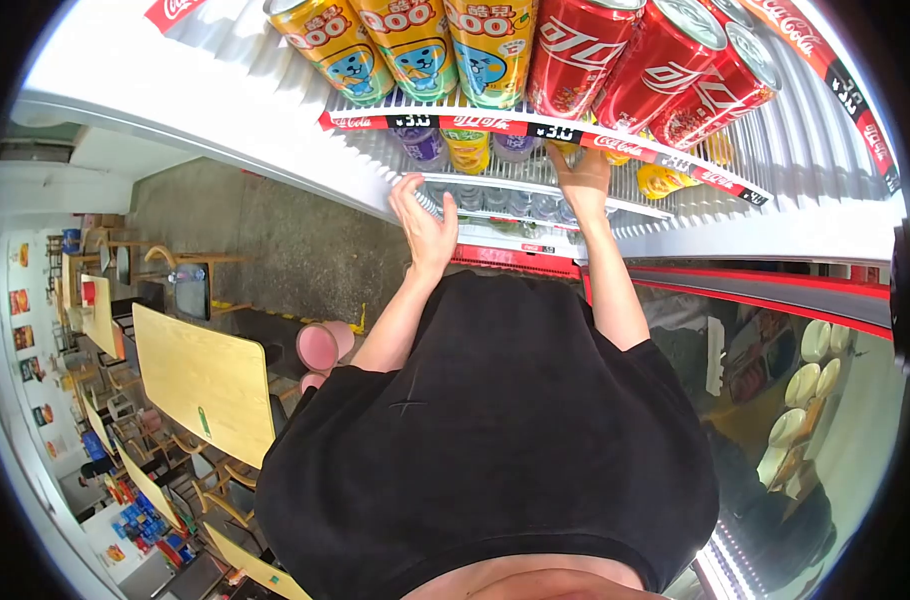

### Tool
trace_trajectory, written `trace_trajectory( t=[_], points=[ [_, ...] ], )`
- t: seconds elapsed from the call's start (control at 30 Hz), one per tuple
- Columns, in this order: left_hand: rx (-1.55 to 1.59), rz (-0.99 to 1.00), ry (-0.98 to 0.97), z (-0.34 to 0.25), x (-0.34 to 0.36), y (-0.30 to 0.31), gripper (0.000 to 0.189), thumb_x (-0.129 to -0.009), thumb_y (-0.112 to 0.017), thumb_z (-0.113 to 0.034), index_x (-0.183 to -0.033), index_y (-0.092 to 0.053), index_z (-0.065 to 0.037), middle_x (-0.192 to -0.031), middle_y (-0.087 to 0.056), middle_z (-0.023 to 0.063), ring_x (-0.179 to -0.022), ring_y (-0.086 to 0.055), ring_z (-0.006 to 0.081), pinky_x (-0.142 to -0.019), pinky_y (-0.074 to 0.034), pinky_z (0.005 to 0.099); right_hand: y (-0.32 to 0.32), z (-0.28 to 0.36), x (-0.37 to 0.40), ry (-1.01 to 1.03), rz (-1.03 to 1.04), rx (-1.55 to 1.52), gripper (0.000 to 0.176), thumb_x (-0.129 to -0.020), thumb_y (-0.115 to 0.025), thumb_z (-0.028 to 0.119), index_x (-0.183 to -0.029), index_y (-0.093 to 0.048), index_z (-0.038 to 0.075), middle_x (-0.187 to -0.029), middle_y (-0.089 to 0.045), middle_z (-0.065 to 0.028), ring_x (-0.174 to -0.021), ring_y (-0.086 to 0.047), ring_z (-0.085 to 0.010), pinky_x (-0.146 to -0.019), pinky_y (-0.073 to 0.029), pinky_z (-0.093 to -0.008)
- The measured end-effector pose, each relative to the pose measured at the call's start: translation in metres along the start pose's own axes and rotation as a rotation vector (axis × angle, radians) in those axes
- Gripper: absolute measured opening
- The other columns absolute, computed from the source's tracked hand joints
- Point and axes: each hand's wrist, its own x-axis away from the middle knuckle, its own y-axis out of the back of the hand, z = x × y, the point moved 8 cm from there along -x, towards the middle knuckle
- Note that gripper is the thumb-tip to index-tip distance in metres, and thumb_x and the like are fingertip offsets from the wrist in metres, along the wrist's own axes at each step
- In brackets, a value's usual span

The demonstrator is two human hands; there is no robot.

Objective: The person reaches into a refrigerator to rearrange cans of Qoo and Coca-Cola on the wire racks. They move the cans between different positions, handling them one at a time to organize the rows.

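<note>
My left hand (425, 222) is at the left edge of the open drinks cooler, fingers apart, touching the end of a lower shelf (515, 187). Inside, my right hand (582, 182) reaches up between shelves, its fingertips among yellow-labelled bottles and partly hidden behind the red price strip (495, 124). What it grips, if anything, cannot be made out. Purple-labelled bottles (420, 145) and a yellow bottle (468, 150) stand left of it; another yellow bottle (663, 181) is to its right. Above are yellow Qoo cans (490, 50) and red cola cans (580, 55).
The cooler's glass door (775, 400) is open on the right. Wooden tables (203, 370) and chairs fill the room at the left, with pink round stools (320, 347) near my left elbow. Clear bottles stand on the lower shelf.
</note>
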Motion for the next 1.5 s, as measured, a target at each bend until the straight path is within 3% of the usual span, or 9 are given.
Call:
trace_trajectory(
  t=[0.33, 0.57, 0.77, 0.87, 0.9, 1.0, 1.17, 1.37, 1.5],
  points=[
    [0.185, 0.232, 0.054, -0.017, 0.015, -0.036, 0.064, -0.089, -0.070, -0.009, -0.143, -0.043, 0.012, -0.145, -0.043, 0.0340, -0.136, -0.045, 0.0495, -0.115, -0.038, 0.0531, 0.003, 0.003, 0.004, 0.029, -0.117, 0.011, 0.062, -0.087, -0.085, 0.030, -0.127, -0.052, -0.004, -0.111, -0.068, -0.0315, -0.101, -0.066, -0.0518, -0.086, -0.053, -0.0538],
    [0.119, 0.341, -0.004, -0.019, 0.015, -0.041, 0.047, -0.091, -0.069, -0.008, -0.137, -0.063, -0.010, -0.149, -0.039, 0.0370, -0.140, -0.041, 0.0534, -0.117, -0.036, 0.0530, 0.005, 0.000, 0.011, -0.053, -0.168, 0.041, 0.065, -0.086, -0.086, 0.028, -0.128, -0.049, -0.005, -0.105, -0.067, -0.0332, -0.096, -0.066, -0.0533, -0.084, -0.053, -0.0550],
    [0.075, 0.313, -0.050, -0.030, 0.006, -0.038, 0.042, -0.085, -0.071, -0.008, -0.128, -0.070, -0.012, -0.141, -0.042, 0.0356, -0.127, -0.048, 0.0521, -0.108, -0.041, 0.0568, 0.025, 0.027, 0.013, 0.077, -0.359, 0.104, 0.069, -0.082, -0.087, 0.019, -0.133, -0.046, -0.003, -0.112, -0.061, -0.0250, -0.109, -0.061, -0.0422, -0.086, -0.054, -0.0485],
    [0.068, 0.308, -0.067, -0.028, 0.006, -0.038, 0.044, -0.085, -0.071, -0.009, -0.128, -0.070, -0.012, -0.138, -0.043, 0.0337, -0.124, -0.047, 0.0506, -0.106, -0.041, 0.0576, 0.020, 0.026, 0.028, 0.049, -0.307, -0.042, 0.065, -0.083, -0.084, 0.011, -0.135, -0.048, -0.005, -0.123, -0.058, -0.0266, -0.109, -0.060, -0.0407, -0.094, -0.050, -0.0484],
    [0.073, 0.309, -0.068, -0.027, 0.007, -0.039, 0.044, -0.084, -0.072, -0.010, -0.128, -0.070, -0.012, -0.139, -0.042, 0.0340, -0.125, -0.047, 0.0509, -0.107, -0.040, 0.0575, 0.013, 0.027, 0.029, 0.042, -0.242, -0.148, 0.056, -0.083, -0.081, 0.009, -0.130, -0.054, -0.003, -0.114, -0.061, -0.0220, -0.098, -0.062, -0.0339, -0.090, -0.052, -0.0444],
    [0.068, 0.332, -0.055, -0.027, 0.009, -0.041, 0.044, -0.084, -0.073, -0.012, -0.128, -0.070, -0.011, -0.141, -0.041, 0.0350, -0.129, -0.045, 0.0514, -0.106, -0.040, 0.0575, -0.008, 0.040, 0.030, 0.110, -0.070, -0.296, 0.056, -0.084, -0.082, 0.017, -0.128, -0.054, -0.003, -0.111, -0.066, -0.0207, -0.102, -0.067, -0.0359, -0.093, -0.054, -0.0453],
    [0.032, 0.346, -0.078, -0.029, 0.005, -0.043, 0.046, -0.085, -0.075, -0.016, -0.130, -0.069, -0.014, -0.149, -0.037, 0.0329, -0.132, -0.044, 0.0509, -0.109, -0.040, 0.0557, -0.033, 0.046, 0.012, 0.037, 0.107, -0.334, 0.076, -0.079, -0.087, 0.031, -0.137, -0.050, 0.000, -0.123, -0.067, -0.0278, -0.116, -0.066, -0.0437, -0.097, -0.053, -0.0482],
    [0.130, 0.402, 0.016, -0.023, 0.005, -0.053, 0.050, -0.082, -0.077, -0.016, -0.131, -0.068, -0.011, -0.151, -0.035, 0.0366, -0.133, -0.043, 0.0506, -0.106, -0.040, 0.0573, -0.046, 0.052, -0.004, 0.047, 0.241, -0.209, 0.077, -0.079, -0.086, 0.040, -0.136, -0.053, 0.000, -0.120, -0.068, -0.0273, -0.111, -0.066, -0.0470, -0.095, -0.053, -0.0514],
    [0.057, 0.390, -0.070, -0.029, -0.004, -0.057, 0.051, -0.081, -0.077, -0.017, -0.131, -0.069, -0.011, -0.153, -0.032, 0.0377, -0.133, -0.044, 0.0505, -0.107, -0.040, 0.0589, -0.040, 0.054, 0.001, 0.014, 0.202, -0.161, 0.079, -0.079, -0.086, 0.043, -0.136, -0.053, -0.002, -0.117, -0.068, -0.0305, -0.112, -0.065, -0.0478, -0.095, -0.053, -0.0522]
  ],
)
